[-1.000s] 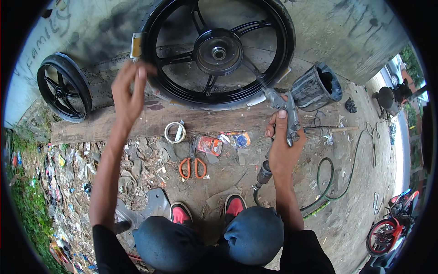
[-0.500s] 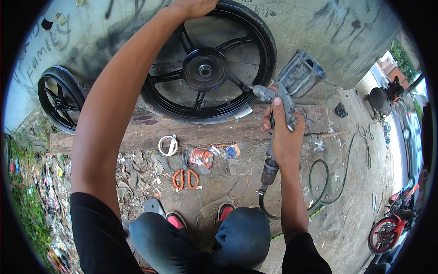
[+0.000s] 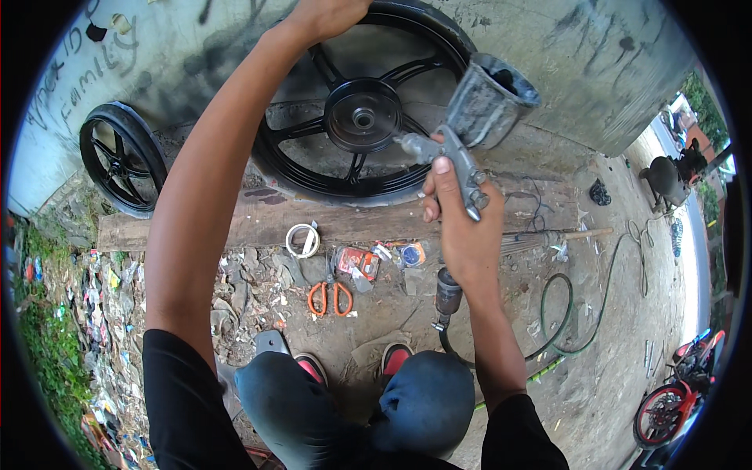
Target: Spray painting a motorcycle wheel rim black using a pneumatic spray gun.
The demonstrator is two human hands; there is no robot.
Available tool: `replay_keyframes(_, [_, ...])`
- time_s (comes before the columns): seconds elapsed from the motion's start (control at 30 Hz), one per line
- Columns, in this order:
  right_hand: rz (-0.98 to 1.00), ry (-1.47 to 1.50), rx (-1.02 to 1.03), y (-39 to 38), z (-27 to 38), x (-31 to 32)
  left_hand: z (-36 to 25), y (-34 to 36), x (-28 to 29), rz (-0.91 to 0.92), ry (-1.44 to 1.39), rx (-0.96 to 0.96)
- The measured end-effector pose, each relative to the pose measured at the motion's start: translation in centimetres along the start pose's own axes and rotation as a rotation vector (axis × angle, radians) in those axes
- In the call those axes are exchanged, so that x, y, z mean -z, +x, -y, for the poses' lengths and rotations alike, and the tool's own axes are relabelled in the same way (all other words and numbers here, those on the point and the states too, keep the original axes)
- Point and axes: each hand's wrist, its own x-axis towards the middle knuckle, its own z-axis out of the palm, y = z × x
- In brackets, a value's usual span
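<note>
My right hand [image 3: 462,227] grips a grey spray gun [image 3: 458,149] with a paint-stained cup [image 3: 489,102] on top, its nozzle aimed at a large black spoked wheel [image 3: 360,117]. The wheel leans against a grey wall and rests on a wooden plank [image 3: 258,223]. My left hand [image 3: 325,16] reaches up and holds the top rim of that wheel. A green air hose [image 3: 564,313] runs from the gun's base down past my knees.
A smaller black wheel [image 3: 121,168] leans on the wall at the left. Orange-handled scissors [image 3: 329,298], a roll of white tape [image 3: 301,239] and small packets lie on the dirt ground. Litter lines the left side. A red motorbike [image 3: 674,399] stands at the lower right.
My left hand rose from mid-air in front of the wheel to grasp its top rim. My right hand brought the spray gun closer to the wheel and higher.
</note>
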Motion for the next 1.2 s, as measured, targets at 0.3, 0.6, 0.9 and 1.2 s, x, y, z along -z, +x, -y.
replay_keyframes(0.3, [-0.088, -0.053, -0.084, -1.1, -3.6, 3.6, -4.5, -11.5, 9.0, -0.179, -0.388, 0.469])
replay_keyframes(0.6, [0.066, -0.022, -0.189, -0.8, -1.7, 2.6, 2.2, -23.5, 11.6, -0.327, -0.472, 0.603])
replay_keyframes(0.9, [0.275, 0.067, -0.109, 0.4, 4.6, -2.3, 5.3, -29.4, 12.6, -0.255, -0.389, 0.682])
replay_keyframes(1.2, [0.274, 0.050, -0.089, 0.7, 5.2, -3.7, 4.9, -30.0, 12.4, -0.281, -0.428, 0.723])
